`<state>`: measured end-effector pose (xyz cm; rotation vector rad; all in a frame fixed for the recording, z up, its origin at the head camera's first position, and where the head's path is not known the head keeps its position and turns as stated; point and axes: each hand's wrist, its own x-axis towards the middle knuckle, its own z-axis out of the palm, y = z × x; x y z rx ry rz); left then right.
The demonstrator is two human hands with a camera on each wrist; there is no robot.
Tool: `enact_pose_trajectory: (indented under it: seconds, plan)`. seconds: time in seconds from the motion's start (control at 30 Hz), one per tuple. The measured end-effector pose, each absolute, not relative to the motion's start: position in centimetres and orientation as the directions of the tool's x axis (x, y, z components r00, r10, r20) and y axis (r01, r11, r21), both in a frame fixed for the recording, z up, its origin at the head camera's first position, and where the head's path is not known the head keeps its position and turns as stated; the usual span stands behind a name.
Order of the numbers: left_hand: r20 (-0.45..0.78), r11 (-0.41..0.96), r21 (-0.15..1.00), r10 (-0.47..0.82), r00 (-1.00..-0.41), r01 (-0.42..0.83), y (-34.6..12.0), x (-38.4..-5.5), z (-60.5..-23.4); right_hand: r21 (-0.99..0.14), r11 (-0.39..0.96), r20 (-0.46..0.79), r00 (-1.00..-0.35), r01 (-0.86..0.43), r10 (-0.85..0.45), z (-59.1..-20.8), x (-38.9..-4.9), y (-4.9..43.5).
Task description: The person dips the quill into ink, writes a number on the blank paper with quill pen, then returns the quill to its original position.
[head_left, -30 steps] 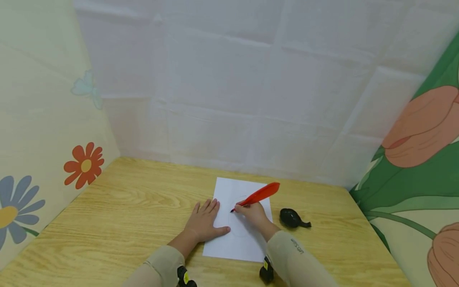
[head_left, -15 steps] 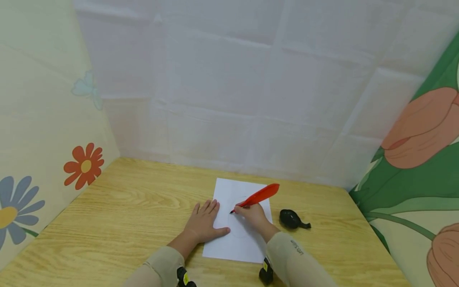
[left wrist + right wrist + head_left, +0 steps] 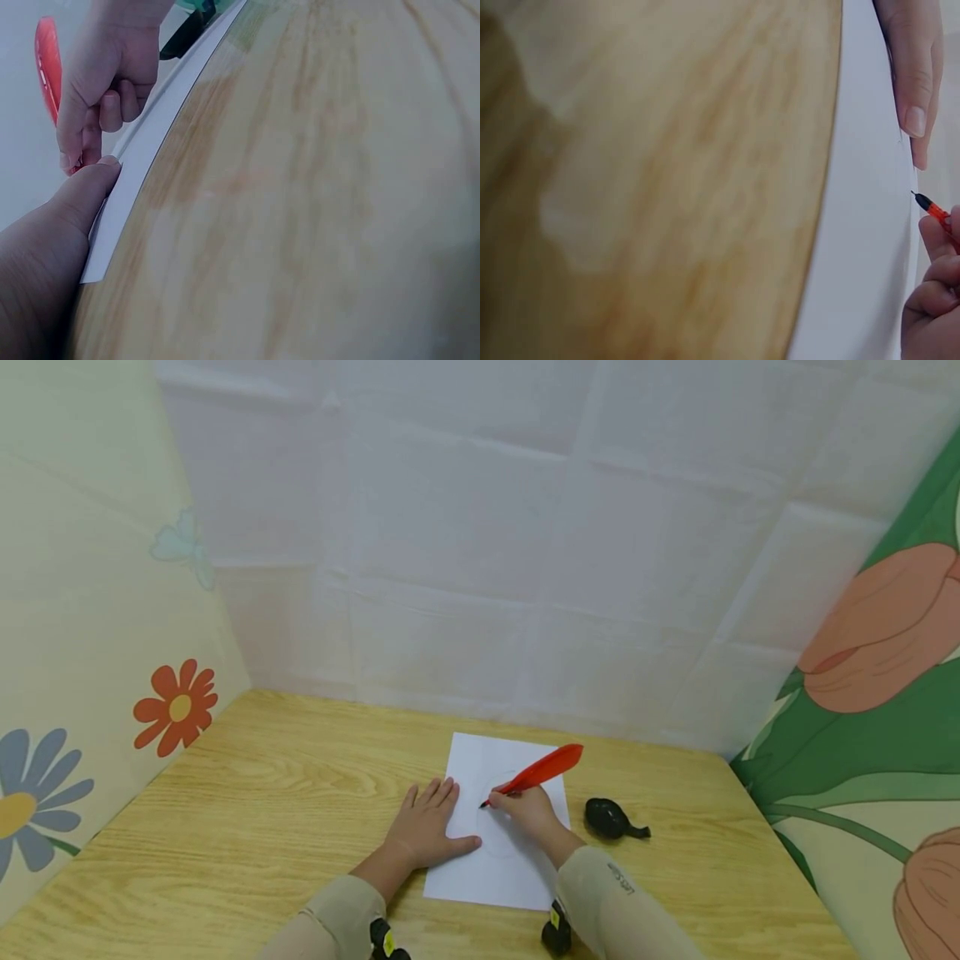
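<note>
A red feather pen (image 3: pixel 543 768) with a black tip is pinched between the thumb and fingers of my right hand (image 3: pixel 534 814). Its tip meets, or nearly meets, a white sheet of paper (image 3: pixel 457 881) in the head view. Faint curved lines show on the sheet around the right hand. My left hand (image 3: pixel 426 828) lies flat with fingers spread over the sheet's left edge, its thumb on the paper. In the right wrist view, the pen's black tip (image 3: pixel 922 200) points toward the paper, just below the left hand's fingers.
Right of the paper lies a glossy black rounded object (image 3: pixel 607 817) with a narrow tail; its kind is unclear. All of this is on a wood-grain table (image 3: pixel 285 793). A white cloth (image 3: pixel 450 527) hangs behind, with flower-patterned panels at both sides.
The pen tip has shifted very slightly left and toward me, the right hand moving with it. My left hand and the paper stay in place.
</note>
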<state>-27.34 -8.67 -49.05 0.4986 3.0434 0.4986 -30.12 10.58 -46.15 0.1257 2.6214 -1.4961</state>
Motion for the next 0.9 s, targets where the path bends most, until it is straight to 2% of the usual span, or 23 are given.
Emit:
enact_pose_trajectory:
  seconds: [0.37,0.9]
  plan:
    - [0.033,0.894,0.326,0.314,-0.949,0.307,-8.6,-27.2,-48.8,-0.889,0.449,-0.086,-0.996,0.086,0.020,-46.1,-29.9,11.0]
    - [0.005,0.898,0.323,0.314,-0.949,0.299,-8.6,-26.7,-47.8,-0.922,0.377,-0.061,-0.996,0.082,0.067,-45.9,-29.0,12.8]
